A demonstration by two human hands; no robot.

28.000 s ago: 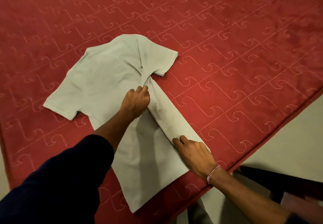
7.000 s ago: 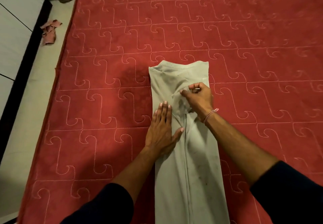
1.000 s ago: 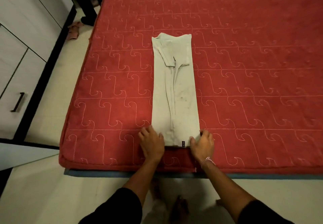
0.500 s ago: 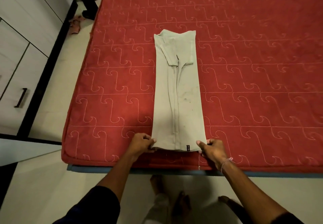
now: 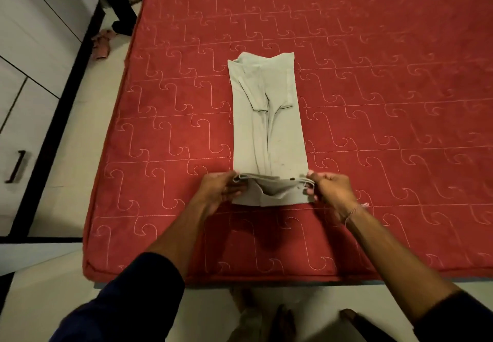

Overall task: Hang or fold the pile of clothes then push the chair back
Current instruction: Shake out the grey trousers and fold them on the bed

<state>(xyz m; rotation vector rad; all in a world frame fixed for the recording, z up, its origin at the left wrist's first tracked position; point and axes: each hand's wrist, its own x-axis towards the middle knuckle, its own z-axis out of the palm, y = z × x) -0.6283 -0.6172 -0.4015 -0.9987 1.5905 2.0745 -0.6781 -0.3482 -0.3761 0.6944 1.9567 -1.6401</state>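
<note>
Both hands are on the cloth here. The left hand [image 5: 221, 191] has its fingers curled and its thumb on top, pinching the left corner of the shirt's near hem. The right hand [image 5: 329, 189] mirrors it, fingers and thumb closed on the right corner, a thin bracelet [image 5: 353, 211] at that wrist. Between the two hands the hem is raised off the surface and doubled forward, so a short flap hangs open with a dark pocket of shadow under it.

One shirt [image 5: 268, 128], pale grey-green, lies on the red quilted mattress [image 5: 386, 101]. It is folded into one long narrow strip, both sleeves tucked in over the middle, the collar end pointing at the far side and the lifted hem toward the near edge. It sits nearer the mattress's left edge than its right, well in from the near edge. A few faint dark marks show on the fabric low down, and a small dark tag sits by the right corner of the hem.

Two dark blue sleeves [image 5: 138, 296] reach in from the bottom. Off the mattress's left edge there is pale floor, a white cabinet [image 5: 29, 93] with one dark handle, and one small reddish rag [image 5: 102, 45] on the floor near the far left corner. No container shows anywhere. Bare feet stand blurred below the near edge.
</note>
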